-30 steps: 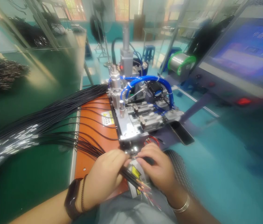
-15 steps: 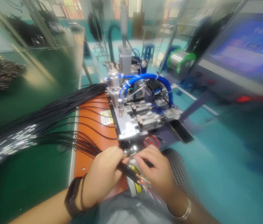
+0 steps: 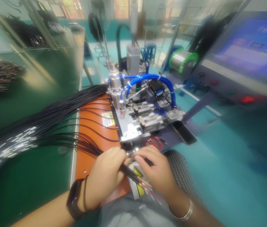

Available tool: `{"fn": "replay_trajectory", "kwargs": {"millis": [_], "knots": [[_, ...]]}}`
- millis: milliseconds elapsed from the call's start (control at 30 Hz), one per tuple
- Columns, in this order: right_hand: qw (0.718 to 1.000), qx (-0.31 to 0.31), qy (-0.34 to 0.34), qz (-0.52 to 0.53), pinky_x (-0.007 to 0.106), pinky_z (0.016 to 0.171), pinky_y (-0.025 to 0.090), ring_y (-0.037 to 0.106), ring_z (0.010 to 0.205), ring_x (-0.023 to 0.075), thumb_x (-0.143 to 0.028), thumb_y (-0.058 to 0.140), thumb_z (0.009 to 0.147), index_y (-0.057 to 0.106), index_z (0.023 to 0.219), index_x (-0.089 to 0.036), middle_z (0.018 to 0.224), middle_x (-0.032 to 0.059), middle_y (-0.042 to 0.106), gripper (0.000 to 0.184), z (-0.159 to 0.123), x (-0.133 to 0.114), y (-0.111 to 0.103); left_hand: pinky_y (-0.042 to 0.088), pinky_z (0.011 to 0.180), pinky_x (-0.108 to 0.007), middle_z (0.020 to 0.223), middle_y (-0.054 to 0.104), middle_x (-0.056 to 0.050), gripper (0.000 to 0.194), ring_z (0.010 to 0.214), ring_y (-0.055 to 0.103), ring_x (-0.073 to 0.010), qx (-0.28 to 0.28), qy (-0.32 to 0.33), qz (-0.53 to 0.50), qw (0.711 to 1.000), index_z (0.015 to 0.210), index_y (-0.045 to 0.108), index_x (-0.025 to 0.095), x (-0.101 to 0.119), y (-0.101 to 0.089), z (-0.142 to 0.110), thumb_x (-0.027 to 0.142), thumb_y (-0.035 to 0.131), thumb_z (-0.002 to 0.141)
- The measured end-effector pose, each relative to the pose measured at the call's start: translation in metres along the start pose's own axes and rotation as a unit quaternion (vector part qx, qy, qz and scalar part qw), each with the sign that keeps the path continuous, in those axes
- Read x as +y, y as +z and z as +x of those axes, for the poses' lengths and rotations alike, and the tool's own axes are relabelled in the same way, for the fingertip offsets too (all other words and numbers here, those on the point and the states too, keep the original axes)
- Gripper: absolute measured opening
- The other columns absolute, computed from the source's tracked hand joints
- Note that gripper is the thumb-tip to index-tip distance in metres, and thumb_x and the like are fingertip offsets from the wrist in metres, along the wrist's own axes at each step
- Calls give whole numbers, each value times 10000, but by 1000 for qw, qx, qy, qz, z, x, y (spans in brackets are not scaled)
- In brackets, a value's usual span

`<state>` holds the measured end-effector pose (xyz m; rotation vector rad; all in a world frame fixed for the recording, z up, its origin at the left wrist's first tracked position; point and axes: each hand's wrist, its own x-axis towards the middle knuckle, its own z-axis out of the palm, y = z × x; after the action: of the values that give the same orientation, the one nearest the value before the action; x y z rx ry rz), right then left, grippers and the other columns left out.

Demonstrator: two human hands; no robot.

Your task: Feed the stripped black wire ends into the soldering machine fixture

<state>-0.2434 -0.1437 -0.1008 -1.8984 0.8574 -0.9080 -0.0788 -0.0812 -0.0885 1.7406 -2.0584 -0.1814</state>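
Note:
My left hand (image 3: 105, 178) grips several black cables (image 3: 130, 173) just in front of a metal wire-processing machine (image 3: 143, 121). Their stripped ends (image 3: 145, 186) fan out toward me, showing copper and thin coloured wires. My right hand (image 3: 156, 168) curls over the same cables, with its fingertips close to the machine's front edge. The fingers hide the exact point of contact. A long bundle of black cables (image 3: 53, 116) runs across an orange mat (image 3: 95, 132) to my left hand.
Blue pneumatic tubing (image 3: 147, 80) arches over the machine. A dark phone (image 3: 184, 132) and loose red wires (image 3: 154, 142) lie at its front right. A wire spool (image 3: 182, 61) and a control screen (image 3: 247, 52) stand to the right. A green bench (image 3: 26, 160) extends left.
My hands have come slightly closer together near the machine's front, and the stripped cable ends have shifted up a little. The head view has shifted slightly.

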Motion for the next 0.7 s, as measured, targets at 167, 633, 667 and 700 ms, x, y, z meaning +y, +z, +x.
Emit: {"fn": "replay_trajectory", "kwargs": {"millis": [167,633,667,700], "knots": [[998,18,43,38,257,698,452,585,757,151,-130,616,817,680,769,-193,765,13,653,102,-2,0,6,350,602,-274,714,507,13,137,665,471,-145,-16,-6,-25,1000,759,478,193,3,-2,-1,176,492,893],[959,-120,232,106,258,667,408,542,722,150,-259,543,825,573,720,-170,740,1,590,141,18,28,-16,450,691,-333,918,550,-73,376,812,468,-189,-38,92,9,995,1209,524,143,-14,12,2,38,379,878],[958,-123,234,109,259,674,406,541,727,150,-249,528,826,572,723,-171,744,0,588,136,18,29,-16,449,685,-334,915,548,-75,371,806,464,-188,-42,96,12,994,1216,521,145,-14,12,3,49,376,888],[958,-122,235,110,258,675,404,538,725,148,-239,517,823,569,723,-173,742,-3,583,131,18,30,-16,447,676,-334,908,546,-76,367,797,460,-188,-44,98,17,994,1220,519,144,-13,12,3,57,371,896]]}}
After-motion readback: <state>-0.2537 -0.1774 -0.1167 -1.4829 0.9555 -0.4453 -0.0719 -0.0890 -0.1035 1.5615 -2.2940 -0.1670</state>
